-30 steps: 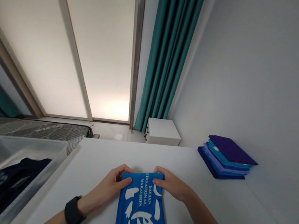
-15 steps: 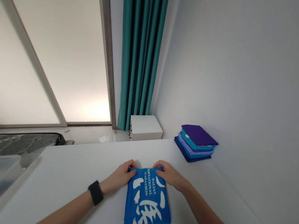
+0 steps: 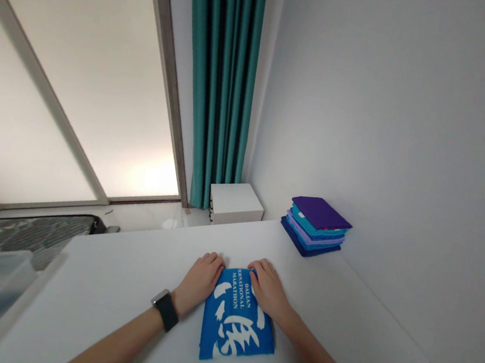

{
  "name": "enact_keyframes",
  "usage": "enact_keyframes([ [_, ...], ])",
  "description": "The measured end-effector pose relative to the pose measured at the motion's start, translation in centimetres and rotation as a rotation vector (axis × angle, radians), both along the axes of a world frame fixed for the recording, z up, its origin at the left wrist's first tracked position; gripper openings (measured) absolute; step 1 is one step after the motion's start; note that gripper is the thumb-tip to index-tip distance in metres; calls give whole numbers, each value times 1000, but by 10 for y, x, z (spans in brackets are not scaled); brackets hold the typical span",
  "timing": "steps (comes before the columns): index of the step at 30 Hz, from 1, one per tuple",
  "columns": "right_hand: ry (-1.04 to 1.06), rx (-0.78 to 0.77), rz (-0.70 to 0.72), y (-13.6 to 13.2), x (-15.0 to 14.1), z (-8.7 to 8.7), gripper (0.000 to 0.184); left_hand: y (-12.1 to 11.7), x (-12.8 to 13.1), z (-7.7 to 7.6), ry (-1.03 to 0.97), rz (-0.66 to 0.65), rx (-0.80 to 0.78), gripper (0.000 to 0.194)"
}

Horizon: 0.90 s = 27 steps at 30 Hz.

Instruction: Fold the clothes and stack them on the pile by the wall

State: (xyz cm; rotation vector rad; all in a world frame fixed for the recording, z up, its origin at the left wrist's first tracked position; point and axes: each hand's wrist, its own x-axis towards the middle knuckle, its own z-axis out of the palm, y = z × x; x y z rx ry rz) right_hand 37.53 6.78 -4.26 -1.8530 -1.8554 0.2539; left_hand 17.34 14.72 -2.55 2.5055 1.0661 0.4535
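Note:
A folded blue cloth (image 3: 239,320) with white "Dalian International Marathon" lettering and white shapes lies flat on the white table (image 3: 129,273). My left hand (image 3: 201,278) rests palm down at its far left corner, fingers laid forward over the edge and the thumb side against the fabric. On the far right corner lies my right hand (image 3: 269,291), palm down, fingers stretched forward and slightly apart, partly covering the print. Neither hand pinches the cloth now. A dark watch (image 3: 165,310) is on my left wrist.
A stack of folded blue and purple cloths (image 3: 318,227) stands at the table's far right, near the wall. To the left is a translucent plastic bin (image 3: 2,277) with something dark inside. Beyond the table are a white cabinet (image 3: 237,201) and a teal curtain (image 3: 222,87).
Both hands have gone from pinching the far corners of the blue cloth to lying palm down on them. The view has shifted slightly.

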Motion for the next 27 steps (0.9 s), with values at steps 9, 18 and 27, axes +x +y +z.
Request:
enact_keyframes([
  [9, 56, 24, 60, -8, 8, -4, 33, -65, 16, 4, 54, -201, 233, 65],
  [18, -89, -136, -2, 9, 10, 13, 25, -69, 8, -11, 85, -224, 227, 67],
  [27, -32, -524, 30, 34, 13, 41, 18, -69, 8, -9, 93, -214, 234, 65],
])
